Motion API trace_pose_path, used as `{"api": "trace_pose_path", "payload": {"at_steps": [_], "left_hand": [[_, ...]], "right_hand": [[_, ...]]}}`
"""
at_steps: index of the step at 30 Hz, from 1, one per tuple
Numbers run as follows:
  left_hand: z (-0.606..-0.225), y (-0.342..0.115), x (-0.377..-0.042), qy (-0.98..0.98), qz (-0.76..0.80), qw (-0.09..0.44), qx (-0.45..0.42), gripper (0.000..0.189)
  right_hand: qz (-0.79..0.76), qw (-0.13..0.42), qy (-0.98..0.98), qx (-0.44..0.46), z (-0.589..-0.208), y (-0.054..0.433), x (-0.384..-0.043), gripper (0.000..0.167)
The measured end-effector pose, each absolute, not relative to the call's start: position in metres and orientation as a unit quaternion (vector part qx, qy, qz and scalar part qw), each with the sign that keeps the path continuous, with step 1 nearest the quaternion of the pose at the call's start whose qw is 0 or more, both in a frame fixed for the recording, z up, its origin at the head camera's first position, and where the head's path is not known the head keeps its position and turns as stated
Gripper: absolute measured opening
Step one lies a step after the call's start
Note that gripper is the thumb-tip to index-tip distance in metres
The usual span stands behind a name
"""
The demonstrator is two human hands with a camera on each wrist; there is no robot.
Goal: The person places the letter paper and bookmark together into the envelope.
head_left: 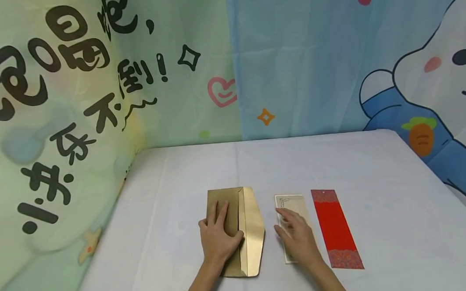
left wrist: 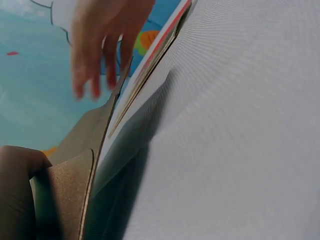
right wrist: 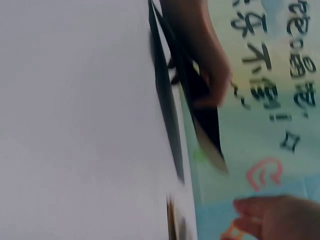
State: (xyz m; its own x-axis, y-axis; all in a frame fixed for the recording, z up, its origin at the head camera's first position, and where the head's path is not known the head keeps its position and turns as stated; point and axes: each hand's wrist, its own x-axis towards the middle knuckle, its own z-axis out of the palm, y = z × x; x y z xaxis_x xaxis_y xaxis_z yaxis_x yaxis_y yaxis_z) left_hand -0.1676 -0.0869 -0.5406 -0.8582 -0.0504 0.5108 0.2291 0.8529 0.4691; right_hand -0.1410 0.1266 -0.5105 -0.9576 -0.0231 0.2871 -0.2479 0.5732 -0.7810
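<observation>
My left hand (head_left: 221, 240) holds a gold paper envelope (head_left: 254, 232) by its left side. Index, middle finger and thumb lie across its face; in the right wrist view, dark fingertips (right wrist: 174, 79) show beneath it. Its flap stands unfolded to the right. A shadowed gap in the left wrist view shows the envelope (left wrist: 70, 190) partly raised off the table. My right hand (head_left: 299, 236) hovers over a cream printed paper piece (head_left: 297, 200) with a pale border, fingers loosely bent and holding nothing. The hand covers much of that piece.
A long red strip (head_left: 336, 223) with patterned ends lies right of the cream piece. All lie on a white-covered table (head_left: 172, 201). A printed cloth backdrop (head_left: 292, 63) stands behind and at the left.
</observation>
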Motion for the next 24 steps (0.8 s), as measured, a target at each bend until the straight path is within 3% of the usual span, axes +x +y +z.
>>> {"api": "trace_pose_path", "payload": {"at_steps": [2,4,10,24], "left_hand": [[-0.539,-0.088,-0.168,-0.926,-0.268,0.263,-0.045,0.077],[-0.538,-0.089,-0.168,-0.927,-0.267,0.261,-0.042,0.077],[-0.540,-0.087,-0.167,-0.931,-0.263,0.249,-0.043,0.078],[-0.543,-0.084,-0.166,-0.931,-0.251,0.260,-0.050,0.079]], "right_hand": [[0.394,0.171,-0.901,0.052,-0.513,0.142,-0.141,0.049],[0.350,0.173,-0.920,0.032,-0.518,0.155,-0.142,0.056],[0.286,0.093,-0.954,0.015,-0.533,0.173,-0.143,0.081],[0.339,0.123,-0.932,0.032,-0.539,0.172,-0.143,0.075]]}}
